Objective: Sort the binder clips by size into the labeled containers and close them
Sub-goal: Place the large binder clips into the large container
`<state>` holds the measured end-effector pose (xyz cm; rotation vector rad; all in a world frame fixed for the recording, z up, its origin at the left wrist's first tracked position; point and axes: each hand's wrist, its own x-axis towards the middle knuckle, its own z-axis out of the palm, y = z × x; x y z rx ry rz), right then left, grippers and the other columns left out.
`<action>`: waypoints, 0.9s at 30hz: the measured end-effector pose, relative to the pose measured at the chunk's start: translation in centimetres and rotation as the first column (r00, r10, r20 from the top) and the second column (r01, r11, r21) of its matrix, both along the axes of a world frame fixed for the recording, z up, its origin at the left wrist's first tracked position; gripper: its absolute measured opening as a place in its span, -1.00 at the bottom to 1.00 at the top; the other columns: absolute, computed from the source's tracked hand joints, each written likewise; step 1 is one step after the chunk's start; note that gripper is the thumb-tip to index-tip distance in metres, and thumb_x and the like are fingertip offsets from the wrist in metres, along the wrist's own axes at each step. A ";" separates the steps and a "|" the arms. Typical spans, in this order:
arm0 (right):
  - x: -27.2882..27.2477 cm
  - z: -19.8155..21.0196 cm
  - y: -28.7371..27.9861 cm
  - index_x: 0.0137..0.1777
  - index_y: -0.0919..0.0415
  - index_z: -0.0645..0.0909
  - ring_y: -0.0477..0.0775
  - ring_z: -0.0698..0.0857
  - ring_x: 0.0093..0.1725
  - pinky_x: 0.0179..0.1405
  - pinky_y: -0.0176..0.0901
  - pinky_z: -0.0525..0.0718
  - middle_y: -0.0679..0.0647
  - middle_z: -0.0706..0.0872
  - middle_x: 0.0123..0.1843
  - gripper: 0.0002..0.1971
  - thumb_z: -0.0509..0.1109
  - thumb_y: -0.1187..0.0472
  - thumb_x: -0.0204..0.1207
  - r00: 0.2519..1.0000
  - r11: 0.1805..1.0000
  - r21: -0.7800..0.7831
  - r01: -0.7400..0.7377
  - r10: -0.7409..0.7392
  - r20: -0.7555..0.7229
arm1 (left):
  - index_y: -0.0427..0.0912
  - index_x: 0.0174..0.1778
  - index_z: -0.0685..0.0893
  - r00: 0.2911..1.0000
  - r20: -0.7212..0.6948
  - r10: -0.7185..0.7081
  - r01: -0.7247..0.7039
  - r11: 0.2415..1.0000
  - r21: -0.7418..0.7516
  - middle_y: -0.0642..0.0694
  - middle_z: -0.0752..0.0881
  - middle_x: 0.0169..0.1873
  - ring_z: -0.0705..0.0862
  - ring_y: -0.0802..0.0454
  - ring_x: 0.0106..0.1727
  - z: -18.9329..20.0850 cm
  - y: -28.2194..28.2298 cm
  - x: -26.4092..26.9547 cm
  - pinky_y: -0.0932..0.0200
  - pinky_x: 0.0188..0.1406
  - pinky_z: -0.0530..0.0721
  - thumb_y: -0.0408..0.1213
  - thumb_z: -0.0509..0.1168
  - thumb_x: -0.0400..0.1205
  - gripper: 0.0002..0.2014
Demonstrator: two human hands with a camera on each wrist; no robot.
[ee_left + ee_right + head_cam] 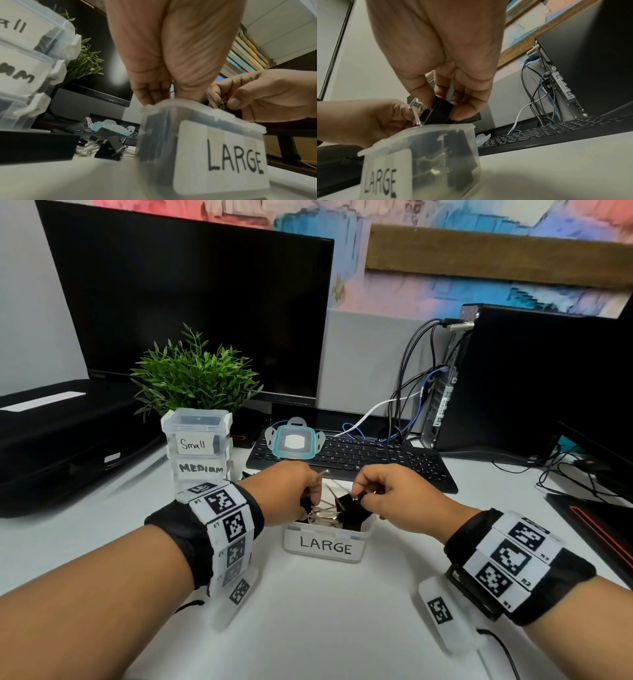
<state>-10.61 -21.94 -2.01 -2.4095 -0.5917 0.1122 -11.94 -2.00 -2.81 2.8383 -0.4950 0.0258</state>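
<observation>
The open clear container labelled LARGE [325, 546] stands on the white desk between my hands, with several large black binder clips inside. Over its right side, my right hand [359, 497] pinches a large black binder clip [346, 503], seen close up as the clip [439, 113] in the right wrist view. My left hand [308, 501] curls its fingers on another black clip [305, 504] at the container's left rim; the left wrist view hides its fingertips behind the rim. The closed Small container [197, 436] sits stacked on the closed MEDIUM container [202, 469]. The teal-edged lid [295, 441] lies on the keyboard.
A black keyboard [359, 458] lies just behind the container. A potted plant [195, 374] and a monitor [191, 302] stand behind the stack, and a computer tower [531, 378] with cables stands at the right. Loose black clips [111, 147] lie left of the LARGE container. A black case [61, 440] sits far left.
</observation>
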 end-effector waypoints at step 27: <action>-0.3 0.5 2.8 0.19 0.02 0.64 0.08 0.70 0.01 0.01 -0.09 0.70 0.03 0.71 0.02 -0.60 0.30 0.46 0.46 0.974 0.838 -0.537 -0.095 0.189 0.122 | 0.02 0.37 0.50 0.999 -0.035 0.015 -0.009 0.983 0.183 -0.03 0.59 0.16 0.58 -0.01 0.20 0.2 -1.1 0.1 0.12 0.14 0.59 -0.07 0.36 0.55 -0.55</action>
